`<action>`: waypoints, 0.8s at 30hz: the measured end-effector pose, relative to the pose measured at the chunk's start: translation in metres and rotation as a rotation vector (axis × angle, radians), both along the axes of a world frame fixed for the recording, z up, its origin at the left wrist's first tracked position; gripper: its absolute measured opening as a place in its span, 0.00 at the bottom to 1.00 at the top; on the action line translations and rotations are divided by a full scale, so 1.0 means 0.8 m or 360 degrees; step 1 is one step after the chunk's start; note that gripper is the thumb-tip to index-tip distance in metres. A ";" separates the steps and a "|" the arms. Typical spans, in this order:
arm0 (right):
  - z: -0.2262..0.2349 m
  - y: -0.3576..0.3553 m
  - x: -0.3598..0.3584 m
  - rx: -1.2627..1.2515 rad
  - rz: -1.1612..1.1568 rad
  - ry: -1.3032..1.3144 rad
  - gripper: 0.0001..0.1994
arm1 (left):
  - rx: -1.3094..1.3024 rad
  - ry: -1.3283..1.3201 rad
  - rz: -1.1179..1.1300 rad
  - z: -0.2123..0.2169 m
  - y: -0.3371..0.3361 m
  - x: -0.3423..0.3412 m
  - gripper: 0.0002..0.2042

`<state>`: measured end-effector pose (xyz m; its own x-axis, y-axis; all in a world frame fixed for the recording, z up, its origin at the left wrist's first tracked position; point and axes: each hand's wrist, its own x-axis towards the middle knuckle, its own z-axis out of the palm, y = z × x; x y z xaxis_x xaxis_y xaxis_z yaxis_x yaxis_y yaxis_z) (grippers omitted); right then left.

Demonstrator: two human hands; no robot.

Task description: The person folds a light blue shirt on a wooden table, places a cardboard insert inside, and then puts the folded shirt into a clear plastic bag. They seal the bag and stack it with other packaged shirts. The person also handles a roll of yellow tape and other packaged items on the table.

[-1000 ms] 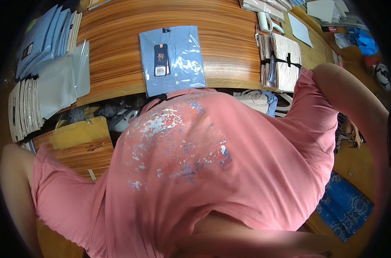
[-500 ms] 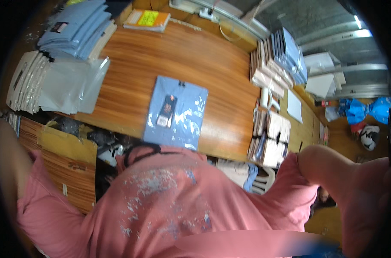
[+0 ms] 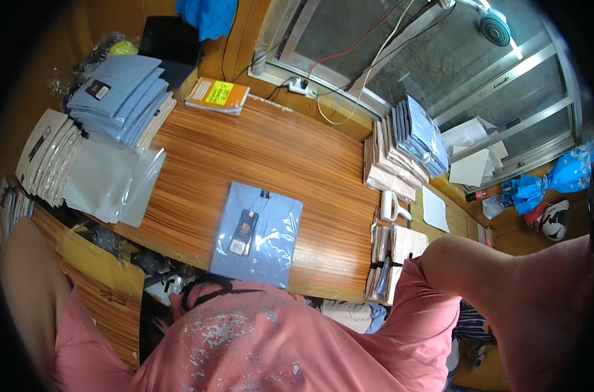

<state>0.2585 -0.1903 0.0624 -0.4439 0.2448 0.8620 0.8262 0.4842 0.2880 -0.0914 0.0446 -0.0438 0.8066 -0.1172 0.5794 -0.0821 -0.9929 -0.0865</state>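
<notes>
The person's pink T-shirt (image 3: 257,346) filled the near edge of the view, with the left upper arm (image 3: 26,294) low on the left and the right arm (image 3: 499,281) raised on the right. Neither hand showed, so each grip was out of sight and nothing could be said of how far open it was or what it held. Just beyond the shirt's collar, the bagged blue shirt (image 3: 257,233) lay flat on the desk (image 3: 277,157), its long axis running away from the person, collar at the far end, roughly midway between the arms. Left of that bagged shirt lay clear empty bags (image 3: 111,183) and stacked folded shirts (image 3: 117,98); right of it, more stacks (image 3: 408,150).
</notes>
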 end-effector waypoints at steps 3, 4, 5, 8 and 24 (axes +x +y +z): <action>0.003 0.018 0.009 0.0084 0.0073 0.0021 0.15 | 0.0061 0.0018 0.0049 0.010 -0.010 -0.008 0.28; 0.008 0.026 0.007 0.0083 0.0086 -0.0026 0.15 | 0.0049 -0.0021 0.0051 -0.001 -0.005 -0.005 0.28; 0.008 0.025 0.005 0.0084 0.0053 -0.0042 0.15 | 0.0034 -0.0057 0.0006 -0.004 0.004 0.000 0.28; 0.012 0.020 0.013 0.0151 0.0075 -0.0014 0.15 | 0.0070 -0.0059 0.0024 0.005 -0.009 0.001 0.28; 0.015 0.024 0.022 0.0243 0.0049 -0.0018 0.16 | 0.0055 -0.0114 0.0023 0.010 0.001 0.005 0.27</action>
